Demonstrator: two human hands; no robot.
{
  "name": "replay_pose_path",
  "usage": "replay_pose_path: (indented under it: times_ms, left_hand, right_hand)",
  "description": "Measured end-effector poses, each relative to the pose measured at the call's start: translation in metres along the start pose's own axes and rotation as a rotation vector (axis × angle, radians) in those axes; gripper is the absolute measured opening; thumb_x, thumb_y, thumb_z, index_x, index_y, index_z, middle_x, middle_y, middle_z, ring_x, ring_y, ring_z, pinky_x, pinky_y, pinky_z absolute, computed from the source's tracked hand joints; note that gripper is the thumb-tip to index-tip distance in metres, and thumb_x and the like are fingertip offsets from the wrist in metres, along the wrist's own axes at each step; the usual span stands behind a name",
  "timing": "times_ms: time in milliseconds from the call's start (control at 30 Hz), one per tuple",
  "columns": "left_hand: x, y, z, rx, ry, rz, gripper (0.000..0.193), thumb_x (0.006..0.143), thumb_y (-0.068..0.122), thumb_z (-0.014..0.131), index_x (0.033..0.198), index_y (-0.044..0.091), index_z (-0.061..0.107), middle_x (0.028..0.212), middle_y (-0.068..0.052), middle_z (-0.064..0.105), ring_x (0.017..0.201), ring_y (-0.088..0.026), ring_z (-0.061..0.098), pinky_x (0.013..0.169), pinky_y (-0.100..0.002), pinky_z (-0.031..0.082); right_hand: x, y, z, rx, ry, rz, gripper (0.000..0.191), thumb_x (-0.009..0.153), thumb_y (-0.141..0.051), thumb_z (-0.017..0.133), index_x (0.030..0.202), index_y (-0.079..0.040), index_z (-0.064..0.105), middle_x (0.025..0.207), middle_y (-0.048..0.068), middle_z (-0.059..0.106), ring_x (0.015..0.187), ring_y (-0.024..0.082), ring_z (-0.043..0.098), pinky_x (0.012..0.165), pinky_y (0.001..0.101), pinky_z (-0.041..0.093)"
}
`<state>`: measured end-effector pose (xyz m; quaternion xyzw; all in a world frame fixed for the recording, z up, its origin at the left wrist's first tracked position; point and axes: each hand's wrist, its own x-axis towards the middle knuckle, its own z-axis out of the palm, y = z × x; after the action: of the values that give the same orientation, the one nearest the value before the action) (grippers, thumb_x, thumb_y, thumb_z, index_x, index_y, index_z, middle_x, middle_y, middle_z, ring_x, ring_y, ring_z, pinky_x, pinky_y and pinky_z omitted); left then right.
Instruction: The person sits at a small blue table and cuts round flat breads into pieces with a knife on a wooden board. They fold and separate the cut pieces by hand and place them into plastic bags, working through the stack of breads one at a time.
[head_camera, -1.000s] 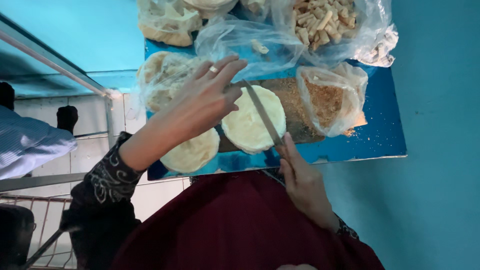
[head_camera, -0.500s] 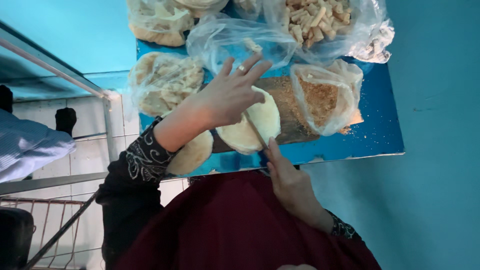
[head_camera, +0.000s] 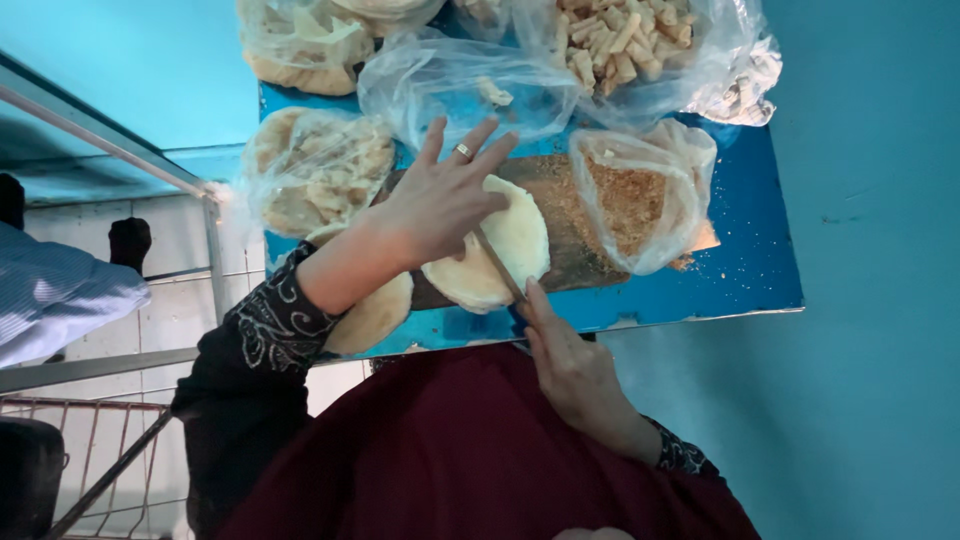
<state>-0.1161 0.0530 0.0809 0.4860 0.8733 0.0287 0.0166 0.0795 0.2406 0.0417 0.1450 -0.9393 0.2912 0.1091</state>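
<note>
A round pale flatbread (head_camera: 520, 235) lies on a wooden board (head_camera: 560, 215) on a blue table (head_camera: 745, 265). My left hand (head_camera: 440, 205) presses flat on the bread with fingers spread and a ring on one finger. My right hand (head_camera: 565, 365) grips a knife (head_camera: 497, 265) at the table's near edge, index finger along its back. The blade lies across the bread under my left fingers. A second flatbread (head_camera: 375, 315) sits beside the board, partly under my left forearm.
Clear plastic bags crowd the table: brown crumbs (head_camera: 635, 200), short pale sticks (head_camera: 625, 45), flatbreads (head_camera: 320, 170) and another at the far left (head_camera: 295, 45). A metal rail (head_camera: 110, 150) runs at left. Another person's striped sleeve (head_camera: 60, 295) shows at the left edge.
My left hand has shifted a little up over the bread and flattened on it. The knife has worked further across the bread. My right hand stays on the handle.
</note>
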Motion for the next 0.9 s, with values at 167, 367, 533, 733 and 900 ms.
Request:
replay_pose_path:
  times_ms: [167, 367, 533, 733, 900]
  left_hand:
    - [-0.002, -0.002, 0.001, -0.04, 0.015, -0.031, 0.078, 0.045, 0.03, 0.098, 0.119, 0.027, 0.074, 0.164, -0.013, 0.026, 0.154, -0.036, 0.012, 0.117, -0.073, 0.01]
    - [-0.005, 0.001, 0.002, -0.049, 0.022, -0.034, 0.077, 0.045, 0.029, 0.098, 0.118, 0.027, 0.075, 0.163, -0.011, 0.028, 0.154, -0.034, 0.012, 0.118, -0.073, 0.008]
    - [-0.01, 0.001, 0.003, -0.08, 0.024, -0.024, 0.083, 0.046, 0.029, 0.098, 0.124, 0.027, 0.069, 0.164, -0.01, 0.024, 0.155, -0.035, 0.011, 0.118, -0.073, 0.009]
    - [-0.023, -0.012, -0.017, -0.213, 0.059, 0.048, 0.082, 0.056, 0.02, 0.095, 0.132, 0.023, 0.062, 0.164, -0.009, 0.021, 0.155, -0.034, 0.011, 0.116, -0.074, 0.012]
    - [-0.043, -0.015, -0.039, -0.169, 0.159, 0.034, 0.067, 0.063, 0.011, 0.09, 0.125, 0.017, 0.065, 0.165, -0.01, 0.021, 0.156, -0.033, 0.013, 0.119, -0.071, 0.015]
  right_hand:
    - [-0.003, 0.004, 0.0, 0.101, 0.034, 0.061, 0.054, 0.101, -0.007, 0.061, 0.152, 0.0, 0.043, 0.118, 0.017, 0.075, 0.106, 0.029, 0.076, 0.082, 0.0373, 0.062]
    - [-0.009, 0.002, 0.005, 0.134, 0.017, 0.111, 0.056, 0.102, -0.007, 0.058, 0.154, -0.001, 0.04, 0.12, 0.017, 0.075, 0.109, 0.027, 0.075, 0.082, 0.0362, 0.061]
    - [-0.013, -0.006, 0.007, 0.111, 0.041, 0.112, 0.054, 0.103, -0.007, 0.057, 0.154, -0.002, 0.04, 0.12, 0.017, 0.074, 0.108, 0.027, 0.075, 0.082, 0.037, 0.061]
    - [-0.014, -0.017, 0.004, -0.047, -0.018, 0.089, 0.056, 0.101, -0.01, 0.059, 0.153, -0.004, 0.04, 0.11, 0.013, 0.077, 0.088, 0.03, 0.075, 0.068, 0.0402, 0.059]
    - [-0.01, -0.017, 0.006, -0.076, -0.008, 0.021, 0.059, 0.101, -0.009, 0.06, 0.155, -0.002, 0.037, 0.107, 0.012, 0.076, 0.084, 0.03, 0.073, 0.065, 0.0402, 0.058]
